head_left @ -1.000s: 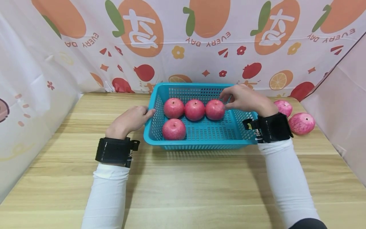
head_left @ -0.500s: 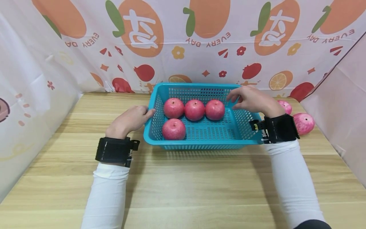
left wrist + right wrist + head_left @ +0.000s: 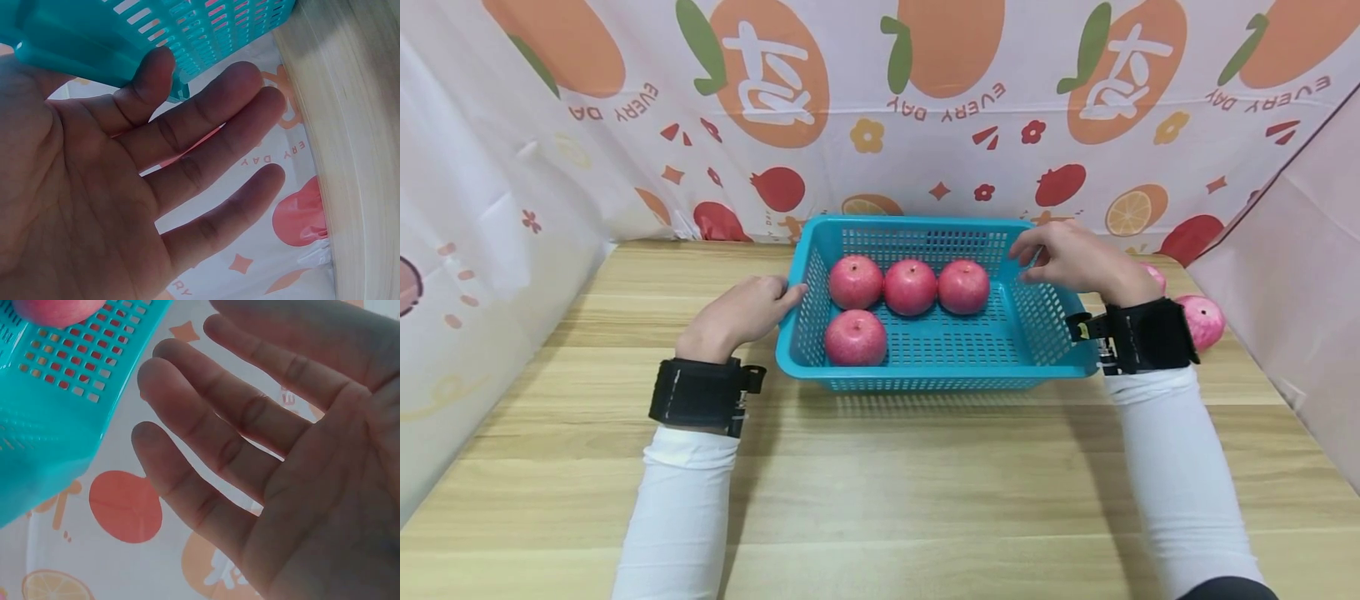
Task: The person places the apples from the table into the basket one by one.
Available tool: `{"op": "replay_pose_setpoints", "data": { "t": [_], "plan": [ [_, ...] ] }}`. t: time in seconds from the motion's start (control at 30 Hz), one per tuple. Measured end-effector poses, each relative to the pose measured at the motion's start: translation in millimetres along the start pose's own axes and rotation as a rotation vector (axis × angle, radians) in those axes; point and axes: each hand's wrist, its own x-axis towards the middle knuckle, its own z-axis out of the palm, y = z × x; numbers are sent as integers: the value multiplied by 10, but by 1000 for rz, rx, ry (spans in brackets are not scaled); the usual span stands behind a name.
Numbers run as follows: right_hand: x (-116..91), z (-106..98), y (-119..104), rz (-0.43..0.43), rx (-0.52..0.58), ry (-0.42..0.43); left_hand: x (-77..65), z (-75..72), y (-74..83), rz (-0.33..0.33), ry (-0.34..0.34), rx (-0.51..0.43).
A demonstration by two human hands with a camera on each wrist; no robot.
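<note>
A blue perforated plastic basket [image 3: 940, 377] stands on the wooden table. Three red apples [image 3: 911, 287] form a row along its back half, and another apple [image 3: 856, 338] sits in the front left corner. My left hand [image 3: 737, 312] holds the basket's left rim, thumb over the top; in the left wrist view one finger touches the rim's underside while the other fingers extend loosely. Over the basket's right back corner hovers my right hand [image 3: 1075, 260], fingers loosely bent and holding nothing. The right wrist view shows those fingers [image 3: 187, 415] apart from the basket.
Two streaked pink fruits lie on the table right of the basket; the front one [image 3: 1204, 323] is partly behind the right wrist strap [image 3: 1156, 335], the rear one [image 3: 1156, 277] mostly hidden. A fruit-printed curtain [image 3: 917, 142] hangs close behind the basket.
My right hand has moved to the right, from beside the rightmost apple to the basket's right back corner. The left hand, basket and apples stay put.
</note>
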Motion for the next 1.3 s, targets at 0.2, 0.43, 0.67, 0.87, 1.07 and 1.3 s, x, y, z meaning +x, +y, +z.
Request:
{"op": "replay_pose_setpoints", "data": {
  "t": [0.2,0.43,0.67,0.87,1.07,1.3],
  "plan": [
    [-66,-25,58,33,12,15,4,7,7,0,-8,-9],
    [-159,-59,147,58,47,44,4,12,-1,0,1,-10],
    [-287,-105,219,99,27,100,1,14,-7,2,3,-6],
    [-332,-119,290,97,12,144,1,21,-14,3,4,-5],
    [-391,-104,394,131,-2,146,5,22,-13,6,7,2],
    [-438,-94,506,163,-19,164,17,5,-12,3,0,4]
  ]
}}
